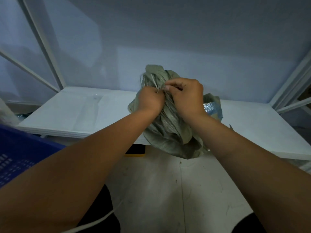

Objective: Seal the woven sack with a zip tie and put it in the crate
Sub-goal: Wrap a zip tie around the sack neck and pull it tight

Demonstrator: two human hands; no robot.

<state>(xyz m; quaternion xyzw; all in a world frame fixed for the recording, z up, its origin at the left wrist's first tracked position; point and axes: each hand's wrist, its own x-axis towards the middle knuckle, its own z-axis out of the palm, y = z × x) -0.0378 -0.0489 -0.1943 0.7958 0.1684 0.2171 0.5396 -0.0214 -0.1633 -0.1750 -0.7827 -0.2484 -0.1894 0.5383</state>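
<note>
A grey-green woven sack (170,130) stands on the front edge of a white table (72,111), its lower part hanging over the edge. Its neck is bunched together at the top. My left hand (150,100) grips the gathered neck from the left. My right hand (186,96) pinches a thin pale zip tie (155,83) against the neck; the tie's free end sticks up to the left. A blue crate (20,153) sits low at the left, partly behind my left forearm.
Shiny blue packaging (209,107) shows behind the sack at the right. A yellow-edged black object (136,151) lies under the table edge. White frame posts (43,42) rise at the left and right. A white cord (107,216) crosses the pale floor near my legs.
</note>
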